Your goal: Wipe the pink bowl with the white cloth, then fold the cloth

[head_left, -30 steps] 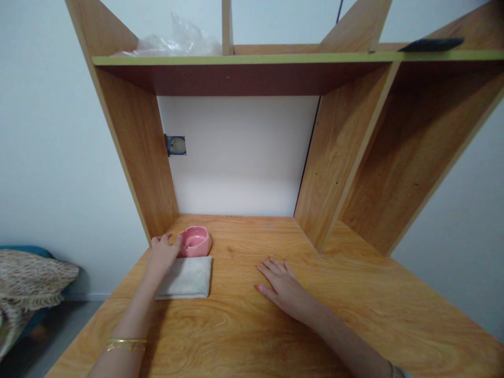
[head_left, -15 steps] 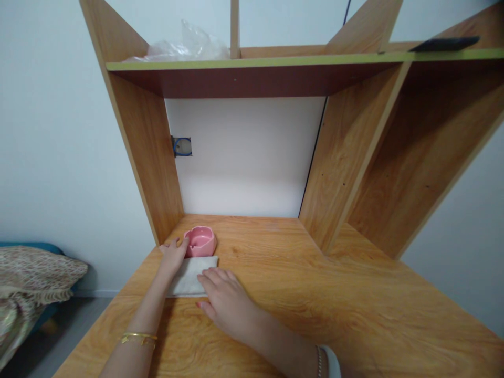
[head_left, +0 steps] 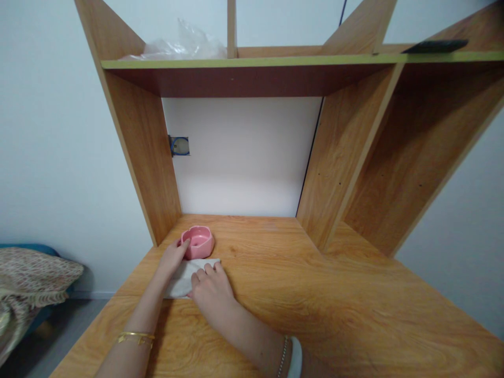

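Left on the desk [head_left: 315,304], the left hand [head_left: 176,253], half-curled, touches a pink dish [head_left: 202,251], probably breakable, best held by its rim; the right hand [head_left: 212,286] curls over a soft-looking, foldable cloth [head_left: 180,281], easiest pinched edgewise. Neither grip is clear.

Clear plastic [head_left: 185,47] and 1 dark flat object [head_left: 436,46] (far right) on the shelf [head_left: 252,62].

On the desk [head_left: 315,304] we see a pink bowl [head_left: 201,250], far left, and a pale cloth [head_left: 180,280] nearer; on the shelf [head_left: 275,63], clear plastic [head_left: 181,48] left, a dark object [head_left: 437,46] right.
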`<action>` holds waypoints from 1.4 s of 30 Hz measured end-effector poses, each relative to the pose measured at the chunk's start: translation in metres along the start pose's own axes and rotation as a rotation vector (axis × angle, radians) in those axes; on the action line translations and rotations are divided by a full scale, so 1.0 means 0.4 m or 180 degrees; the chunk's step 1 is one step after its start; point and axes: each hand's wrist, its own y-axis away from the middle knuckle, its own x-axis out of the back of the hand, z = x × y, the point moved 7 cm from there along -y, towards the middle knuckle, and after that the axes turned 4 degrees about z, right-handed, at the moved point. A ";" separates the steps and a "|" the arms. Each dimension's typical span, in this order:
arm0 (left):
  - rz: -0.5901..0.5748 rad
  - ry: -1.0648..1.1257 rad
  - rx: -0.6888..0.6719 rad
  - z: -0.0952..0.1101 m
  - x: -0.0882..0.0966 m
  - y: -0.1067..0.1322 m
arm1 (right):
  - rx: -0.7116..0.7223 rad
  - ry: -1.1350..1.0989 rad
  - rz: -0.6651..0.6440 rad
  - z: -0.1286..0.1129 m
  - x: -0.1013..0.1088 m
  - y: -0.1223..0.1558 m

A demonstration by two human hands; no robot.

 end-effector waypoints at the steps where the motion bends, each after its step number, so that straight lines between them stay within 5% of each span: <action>1: -0.0045 0.0049 0.0054 -0.001 -0.003 0.004 | -0.0035 0.0054 -0.0022 0.003 0.001 0.000; 5: -0.0179 0.0290 0.0396 -0.010 -0.020 0.021 | -0.0313 0.0269 -0.0113 0.047 0.012 0.013; 12: -0.0185 0.0626 0.0856 -0.020 -0.033 0.024 | -0.0838 0.0537 -0.0132 0.209 0.028 0.088; 26: -0.0228 0.1212 0.0876 -0.003 -0.049 0.033 | -0.2057 0.0950 0.0260 0.544 0.125 0.297; 42: -0.1915 0.2347 0.0859 0.110 -0.241 0.214 | -0.2349 0.0061 0.1133 0.588 0.111 0.340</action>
